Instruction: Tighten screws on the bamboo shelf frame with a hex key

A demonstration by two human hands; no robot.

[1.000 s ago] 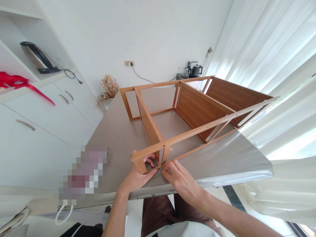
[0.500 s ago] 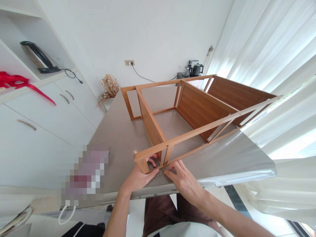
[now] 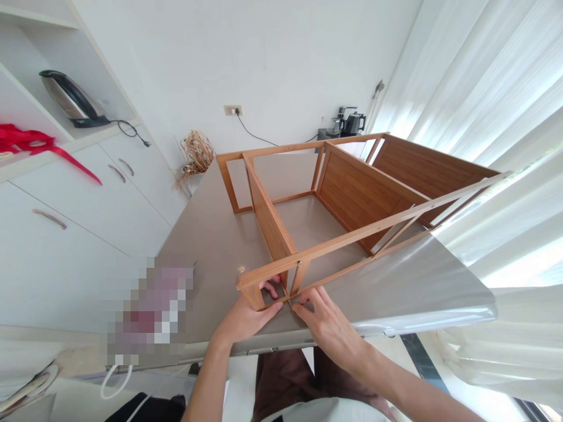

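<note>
A brown wooden shelf unit (image 3: 334, 234) lies on its side on the table, its shelf panels standing on edge. At its near left corner, my left hand (image 3: 246, 313) is closed around the bottom rail, thumb in front and fingers reaching inside the frame. My right hand (image 3: 323, 313) is just to the right, touching the same rail, with thumb and index finger pinched together. A small thin metal piece (image 3: 290, 302) shows between the fingertips and the rail joint; its exact kind is too small to tell. A bolt head (image 3: 299, 263) sits in the upper rail above.
The grey-covered table (image 3: 211, 252) carries a blurred pinkish bag (image 3: 153, 299) at left and a small light-coloured piece (image 3: 241, 270) behind the frame's corner. Dried plants (image 3: 196, 153) stand beyond the far edge. White cabinets with a kettle (image 3: 73, 99) are left, curtains (image 3: 497, 117) right.
Both hands stay at the same rail joint, and the shelf unit keeps its place. My view has shifted very slightly.
</note>
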